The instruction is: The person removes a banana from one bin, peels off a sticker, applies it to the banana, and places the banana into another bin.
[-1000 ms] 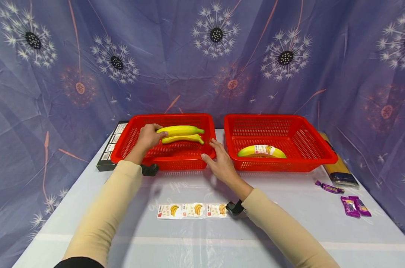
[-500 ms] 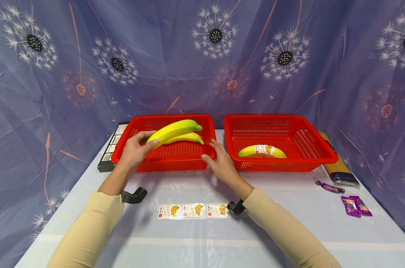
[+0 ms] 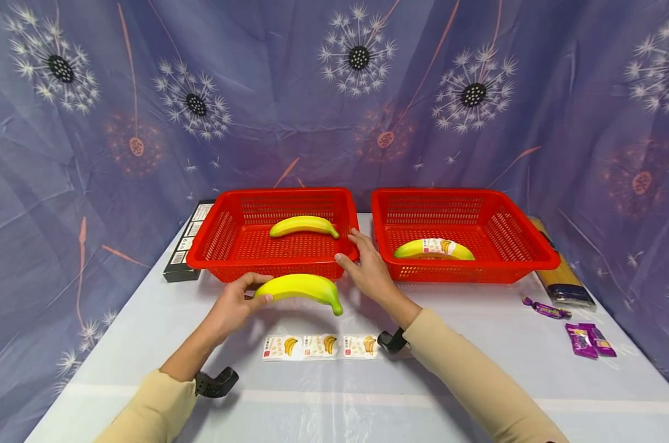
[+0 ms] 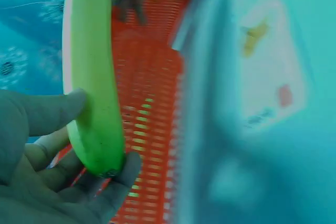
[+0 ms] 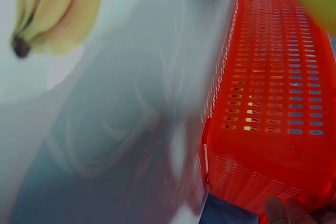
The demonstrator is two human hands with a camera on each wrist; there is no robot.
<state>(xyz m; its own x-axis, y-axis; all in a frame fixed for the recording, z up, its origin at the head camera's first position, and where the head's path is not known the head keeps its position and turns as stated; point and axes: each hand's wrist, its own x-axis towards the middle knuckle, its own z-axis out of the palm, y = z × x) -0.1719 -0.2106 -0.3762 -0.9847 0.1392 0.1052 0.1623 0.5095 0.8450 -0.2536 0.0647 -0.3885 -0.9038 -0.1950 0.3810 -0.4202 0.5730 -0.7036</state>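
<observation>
My left hand (image 3: pixel 229 314) holds a yellow banana (image 3: pixel 298 285) by one end, above the table in front of the left red basket (image 3: pixel 257 247). In the left wrist view, thumb and fingers pinch the greenish tip of this banana (image 4: pixel 94 61). Another banana (image 3: pixel 304 226) lies inside the left basket. My right hand (image 3: pixel 370 274) rests at that basket's front right corner, fingers over the rim; only its fingertips (image 5: pixel 294 211) show in the right wrist view. A strip of banana-picture stickers (image 3: pixel 320 347) lies flat on the table, nearer to me.
A second red basket (image 3: pixel 473 272) stands at right, with a stickered banana (image 3: pixel 409 248) inside. A black-and-white box (image 3: pixel 182 252) is beside the left basket. A long yellow packet (image 3: pixel 564 280), a purple-wrapped candy (image 3: pixel 547 309) and purple packets (image 3: pixel 589 340) lie at right.
My left hand has lifted a banana out of the left basket and brought it toward me, over the front rim. The right hand has stayed at the basket's corner.
</observation>
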